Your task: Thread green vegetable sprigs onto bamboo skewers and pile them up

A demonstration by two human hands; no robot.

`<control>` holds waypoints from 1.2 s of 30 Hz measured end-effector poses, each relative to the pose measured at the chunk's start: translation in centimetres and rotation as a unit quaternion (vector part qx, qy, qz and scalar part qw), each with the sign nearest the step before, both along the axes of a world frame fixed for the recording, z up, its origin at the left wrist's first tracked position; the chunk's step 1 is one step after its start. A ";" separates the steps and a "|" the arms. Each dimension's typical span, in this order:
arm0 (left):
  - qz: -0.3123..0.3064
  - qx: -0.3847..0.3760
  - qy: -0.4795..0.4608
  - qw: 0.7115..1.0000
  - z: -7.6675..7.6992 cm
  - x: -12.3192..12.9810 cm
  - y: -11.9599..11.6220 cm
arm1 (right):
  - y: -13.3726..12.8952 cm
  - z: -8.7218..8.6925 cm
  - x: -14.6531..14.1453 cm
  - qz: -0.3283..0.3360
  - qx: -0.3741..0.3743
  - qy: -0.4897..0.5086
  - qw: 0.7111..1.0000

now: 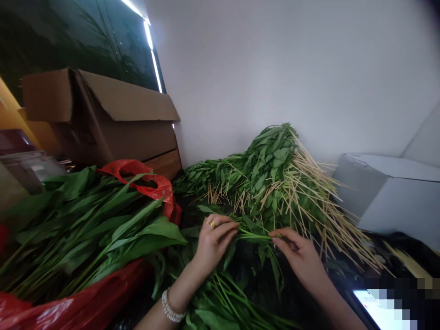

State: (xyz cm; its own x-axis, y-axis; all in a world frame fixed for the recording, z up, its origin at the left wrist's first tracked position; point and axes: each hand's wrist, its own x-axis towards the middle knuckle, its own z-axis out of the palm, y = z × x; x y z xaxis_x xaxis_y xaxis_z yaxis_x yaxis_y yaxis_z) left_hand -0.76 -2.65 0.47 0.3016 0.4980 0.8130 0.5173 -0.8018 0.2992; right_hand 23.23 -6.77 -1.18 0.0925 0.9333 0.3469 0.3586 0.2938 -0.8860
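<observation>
My left hand (215, 238), with a gold ring and a beaded bracelet, pinches several green leafy stems (252, 235) in the middle of the view. Facing it, my right hand (298, 253) has thumb and fingertips closed on the cut ends of those stems. Loose leafy stalks (237, 295) lie just below both hands. Behind them rises a pile of leafy bundles (271, 158) with thin wooden sticks (312, 192) poking out toward the right. My fingers partly hide the held stems, and I cannot tell whether a stick is among them.
At the left, a red plastic bag (117, 286) holds many long leafy stalks (103, 224). An open cardboard box (130, 137) stands behind it. A white box (395, 192) is at the right against the wall. A lit screen (378, 305), partly pixelated, lies at the lower right.
</observation>
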 end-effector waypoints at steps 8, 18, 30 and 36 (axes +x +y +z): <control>0.005 0.023 0.126 0.992 -0.1 0.2 -0.2 | 0.1 -0.3 -0.6 0.016 0.009 -0.006 1.000; 0.040 -0.123 0.006 0.992 -0.2 1.0 -0.1 | -0.2 -0.1 -1.7 0.040 -0.066 0.012 0.997; 0.088 -0.225 -0.304 0.922 -0.4 -1.2 2.1 | -0.2 0.9 -1.1 0.005 -0.099 0.073 0.992; -0.023 -0.070 0.007 0.997 -0.6 0.4 -0.5 | -0.4 1.2 -1.9 0.020 -0.106 0.078 0.991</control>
State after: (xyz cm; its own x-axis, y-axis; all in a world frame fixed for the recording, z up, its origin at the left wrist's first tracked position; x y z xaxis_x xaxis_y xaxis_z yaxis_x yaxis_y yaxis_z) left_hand -0.32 -3.12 -0.13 0.3375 0.5920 0.7318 0.4851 -0.7757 0.4038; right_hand 21.31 -7.19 0.00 0.0915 0.9877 0.1266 0.2039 0.1059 -0.9732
